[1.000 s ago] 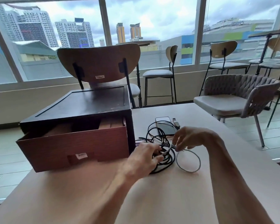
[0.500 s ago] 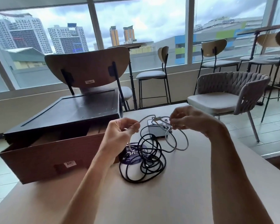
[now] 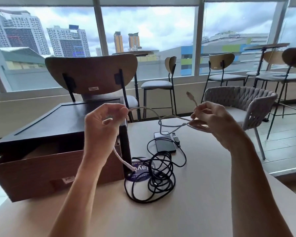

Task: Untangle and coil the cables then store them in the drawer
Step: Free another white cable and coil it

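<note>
A white braided cable [image 3: 171, 124] stretches in the air between both hands, above the table. My left hand [image 3: 102, 129] pinches one part of it, and a tail hangs down from the fist to a plug near the table. My right hand [image 3: 210, 120] grips the other part, with a loop hanging left of it and a plug end sticking up. Below lies a tangled black cable [image 3: 154, 178] on the beige table [image 3: 203, 194]. At the left stands a dark wooden box with its brown drawer [image 3: 41, 170] pulled open.
A dark phone [image 3: 164, 142] and a small black device [image 3: 177, 141] lie behind the black cable. A round purple sticker [image 3: 140, 170] sits under the tangle. A wooden chair back [image 3: 92, 74] rises behind the box; a woven grey chair [image 3: 243, 106] stands at the right.
Both hands lifted the white cable out of the black tangle, raised it and drew apart, stretching it between them. The black cable stayed on the table.
</note>
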The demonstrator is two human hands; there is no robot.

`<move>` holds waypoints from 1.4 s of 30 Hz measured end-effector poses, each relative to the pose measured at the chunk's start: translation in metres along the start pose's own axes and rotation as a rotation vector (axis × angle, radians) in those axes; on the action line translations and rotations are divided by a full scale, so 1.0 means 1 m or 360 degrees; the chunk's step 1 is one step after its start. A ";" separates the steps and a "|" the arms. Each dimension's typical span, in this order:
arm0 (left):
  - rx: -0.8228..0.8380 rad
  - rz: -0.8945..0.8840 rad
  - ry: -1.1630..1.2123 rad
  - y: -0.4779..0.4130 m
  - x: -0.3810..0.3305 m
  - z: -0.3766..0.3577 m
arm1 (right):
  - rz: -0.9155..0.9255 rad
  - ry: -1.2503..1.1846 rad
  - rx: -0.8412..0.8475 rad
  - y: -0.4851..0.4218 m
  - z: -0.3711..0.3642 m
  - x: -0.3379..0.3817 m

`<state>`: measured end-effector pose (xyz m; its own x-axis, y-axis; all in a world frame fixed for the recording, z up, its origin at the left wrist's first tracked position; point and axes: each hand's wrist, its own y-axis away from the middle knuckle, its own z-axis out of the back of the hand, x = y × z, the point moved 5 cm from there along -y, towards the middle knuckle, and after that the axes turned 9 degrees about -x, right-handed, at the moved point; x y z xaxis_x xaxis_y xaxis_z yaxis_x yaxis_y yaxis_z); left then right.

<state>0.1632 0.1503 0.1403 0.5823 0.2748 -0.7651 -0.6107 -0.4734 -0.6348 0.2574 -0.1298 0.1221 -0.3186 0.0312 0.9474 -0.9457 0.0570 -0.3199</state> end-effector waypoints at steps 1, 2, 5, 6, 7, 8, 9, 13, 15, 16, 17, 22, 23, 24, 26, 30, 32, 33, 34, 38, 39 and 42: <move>0.0025 0.0025 0.0003 -0.002 -0.003 0.004 | -0.0037 -0.0018 -0.0006 0.000 -0.002 -0.001; 0.0043 0.0054 0.0002 -0.003 -0.004 0.007 | -0.0055 -0.0001 0.0005 0.000 -0.004 -0.001; 0.0117 0.0236 0.0113 -0.005 -0.002 0.009 | -0.0094 0.0019 0.0099 0.003 -0.016 0.000; 0.0161 0.0312 0.0181 -0.004 0.002 0.008 | -0.0107 0.0019 0.0156 0.005 -0.022 0.001; 0.0201 0.0373 0.0214 -0.002 0.005 0.006 | -0.0115 0.0034 0.0219 0.008 -0.028 0.002; 0.0234 0.0406 0.0210 0.000 0.008 0.003 | -0.0117 0.0045 0.0282 0.011 -0.034 0.005; 0.0259 0.0419 0.0189 0.002 0.011 0.001 | -0.0116 0.0014 0.0334 0.014 -0.040 0.008; 0.0379 0.0361 0.0011 0.010 0.015 -0.014 | -0.0125 -0.0299 0.0452 0.023 -0.062 0.021; 0.0436 0.0350 -0.0061 0.014 0.015 -0.018 | -0.0083 -0.0349 0.0478 0.026 -0.071 0.026; 0.0462 0.0362 -0.0071 0.016 0.015 -0.020 | -0.0063 -0.0367 0.0478 0.027 -0.075 0.028; 0.0483 0.0369 -0.0093 0.017 0.015 -0.022 | -0.0054 -0.0404 0.0470 0.028 -0.078 0.030; 0.0493 0.0194 -0.0557 0.013 0.025 -0.016 | -0.0161 -0.0804 0.0429 0.030 -0.089 0.034; 0.0481 0.0182 -0.0585 0.012 0.026 -0.014 | -0.0186 -0.0892 0.0405 0.029 -0.090 0.034; 0.0476 0.0195 -0.0561 0.012 0.026 -0.013 | -0.0206 -0.0970 0.0381 0.029 -0.091 0.035; 0.0564 0.0285 -0.0390 0.014 0.025 -0.014 | -0.0221 -0.1086 0.0364 0.028 -0.092 0.036; 0.0893 0.0398 -0.0143 0.026 0.023 -0.031 | -0.0170 -0.1265 0.0438 0.028 -0.097 0.037; 0.0925 0.0404 -0.0188 0.032 0.028 -0.038 | -0.0141 -0.1341 0.0463 0.028 -0.099 0.037; 0.0933 0.0390 -0.0245 0.035 0.031 -0.041 | -0.0133 -0.1361 0.0466 0.028 -0.100 0.037; 0.0941 0.0365 -0.0308 0.037 0.035 -0.044 | -0.0126 -0.1362 0.0459 0.027 -0.101 0.035; 0.0868 0.0253 -0.0428 0.033 0.038 -0.037 | -0.0046 -0.0942 0.0365 0.020 -0.093 0.027; 0.0809 0.0262 -0.0386 0.029 0.036 -0.032 | -0.0016 -0.0700 0.0342 0.018 -0.087 0.024; 0.0520 0.0377 -0.0123 0.013 0.030 -0.012 | -0.0102 -0.0240 0.0423 0.018 -0.071 0.010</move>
<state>0.1794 0.1428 0.1101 0.3704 0.2580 -0.8923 -0.8688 -0.2436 -0.4311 0.2421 -0.0573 0.1253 -0.2451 -0.1136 0.9628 -0.9414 -0.2093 -0.2644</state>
